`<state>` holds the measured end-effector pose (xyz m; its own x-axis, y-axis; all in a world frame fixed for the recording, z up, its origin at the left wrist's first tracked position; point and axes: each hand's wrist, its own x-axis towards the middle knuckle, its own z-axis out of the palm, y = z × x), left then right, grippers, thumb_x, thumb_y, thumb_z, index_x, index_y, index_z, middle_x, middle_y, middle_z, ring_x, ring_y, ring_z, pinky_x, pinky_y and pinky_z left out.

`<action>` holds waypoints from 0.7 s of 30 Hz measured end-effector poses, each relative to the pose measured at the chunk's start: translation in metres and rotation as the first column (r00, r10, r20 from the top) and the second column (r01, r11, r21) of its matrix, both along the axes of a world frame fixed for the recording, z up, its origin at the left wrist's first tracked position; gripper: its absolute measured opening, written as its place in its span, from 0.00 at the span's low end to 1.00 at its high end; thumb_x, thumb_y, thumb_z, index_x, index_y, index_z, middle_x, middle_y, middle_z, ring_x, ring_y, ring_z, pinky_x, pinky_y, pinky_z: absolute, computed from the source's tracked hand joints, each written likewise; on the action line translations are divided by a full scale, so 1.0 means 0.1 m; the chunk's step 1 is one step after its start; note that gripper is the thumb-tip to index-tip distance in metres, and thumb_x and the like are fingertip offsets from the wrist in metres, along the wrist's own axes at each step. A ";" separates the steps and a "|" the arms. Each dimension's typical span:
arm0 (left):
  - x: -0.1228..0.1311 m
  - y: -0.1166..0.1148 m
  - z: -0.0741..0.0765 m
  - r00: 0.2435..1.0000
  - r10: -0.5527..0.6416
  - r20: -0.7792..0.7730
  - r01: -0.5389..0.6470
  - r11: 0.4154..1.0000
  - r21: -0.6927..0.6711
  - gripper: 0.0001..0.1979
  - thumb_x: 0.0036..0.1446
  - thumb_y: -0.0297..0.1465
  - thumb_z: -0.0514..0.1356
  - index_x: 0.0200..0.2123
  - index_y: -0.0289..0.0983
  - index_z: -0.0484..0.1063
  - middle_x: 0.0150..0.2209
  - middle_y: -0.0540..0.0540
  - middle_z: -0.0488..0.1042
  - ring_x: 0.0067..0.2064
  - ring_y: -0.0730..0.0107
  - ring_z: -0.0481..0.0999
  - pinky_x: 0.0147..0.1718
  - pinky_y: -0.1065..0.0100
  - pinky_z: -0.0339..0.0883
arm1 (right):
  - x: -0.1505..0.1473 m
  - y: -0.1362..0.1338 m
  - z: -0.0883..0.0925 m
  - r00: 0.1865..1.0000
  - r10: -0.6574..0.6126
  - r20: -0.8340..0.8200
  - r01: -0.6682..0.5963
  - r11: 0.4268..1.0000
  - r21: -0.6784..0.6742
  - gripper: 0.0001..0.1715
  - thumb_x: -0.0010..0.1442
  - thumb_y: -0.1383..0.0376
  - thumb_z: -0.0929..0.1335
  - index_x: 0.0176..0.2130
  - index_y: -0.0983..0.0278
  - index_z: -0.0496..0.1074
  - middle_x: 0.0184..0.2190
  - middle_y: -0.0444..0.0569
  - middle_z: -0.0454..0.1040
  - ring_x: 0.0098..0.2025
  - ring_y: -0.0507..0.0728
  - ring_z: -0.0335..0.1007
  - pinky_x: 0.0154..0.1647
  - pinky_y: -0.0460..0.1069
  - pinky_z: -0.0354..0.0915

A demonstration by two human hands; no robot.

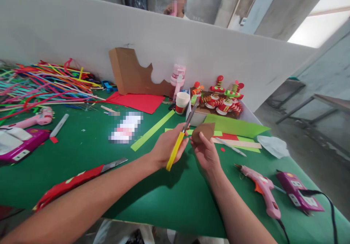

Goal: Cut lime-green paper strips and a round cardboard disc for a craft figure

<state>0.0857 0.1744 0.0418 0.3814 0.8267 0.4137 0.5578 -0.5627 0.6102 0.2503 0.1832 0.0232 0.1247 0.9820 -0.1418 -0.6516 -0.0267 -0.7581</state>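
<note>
My left hand [170, 145] is closed round a pair of scissors with yellow handles [175, 151]. Their blades [192, 112] point up and away from me and look nearly closed. In my right hand [206, 154] a rounded piece of brown cardboard [202, 133] with one pointed corner is pinched between thumb and fingers. It sits just right of the scissors, and both hands are close together above the green table [161, 200]. Some fingers of each hand are hidden behind what they hold.
A red utility knife [82, 176] lies by my left forearm. On the right are a pink glue gun [261, 185] and a purple device [299, 191]. Behind stand a paper cup [182, 102], a box of paper figures [218, 96] and cut cardboard [133, 74]. Colourful pipe cleaners [46, 85] pile left.
</note>
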 end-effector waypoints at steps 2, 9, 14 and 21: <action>0.08 -0.03 0.04 0.996 0.062 -0.056 -0.065 0.997 -0.041 0.18 0.65 0.34 0.50 0.56 0.39 0.60 0.39 0.46 0.78 0.37 0.66 0.79 0.37 0.65 0.71 | 0.02 0.00 0.01 0.999 -0.049 -0.019 0.049 0.999 -0.008 0.23 0.38 0.65 0.82 0.34 0.63 0.74 0.27 0.41 0.79 0.27 0.51 0.76 0.27 0.44 0.71; -0.04 -0.03 -0.15 0.969 0.135 -0.205 -0.144 0.989 -0.029 0.20 0.63 0.34 0.48 0.57 0.38 0.62 0.42 0.42 0.78 0.39 0.61 0.79 0.37 0.63 0.70 | 0.07 -0.01 0.01 0.987 -0.154 0.044 0.156 0.987 -0.033 0.24 0.37 0.63 0.82 0.35 0.62 0.74 0.29 0.42 0.80 0.30 0.52 0.75 0.26 0.43 0.70; -0.10 -0.07 -0.18 0.934 0.099 -0.343 -0.097 0.995 0.023 0.22 0.65 0.35 0.45 0.59 0.37 0.60 0.41 0.41 0.78 0.37 0.58 0.79 0.34 0.62 0.69 | 0.09 -0.03 0.02 0.988 -0.155 0.009 0.155 0.987 0.044 0.23 0.39 0.66 0.81 0.37 0.63 0.75 0.32 0.43 0.81 0.35 0.53 0.77 0.33 0.46 0.74; -0.01 -0.24 0.06 0.817 0.054 -0.574 -0.145 0.983 -0.113 0.22 0.64 0.29 0.45 0.59 0.38 0.62 0.45 0.39 0.78 0.41 0.52 0.79 0.37 0.58 0.70 | 0.06 -0.11 0.07 0.991 -0.079 -0.106 0.086 0.994 0.065 0.23 0.38 0.67 0.81 0.36 0.62 0.75 0.31 0.42 0.81 0.32 0.53 0.77 0.34 0.46 0.74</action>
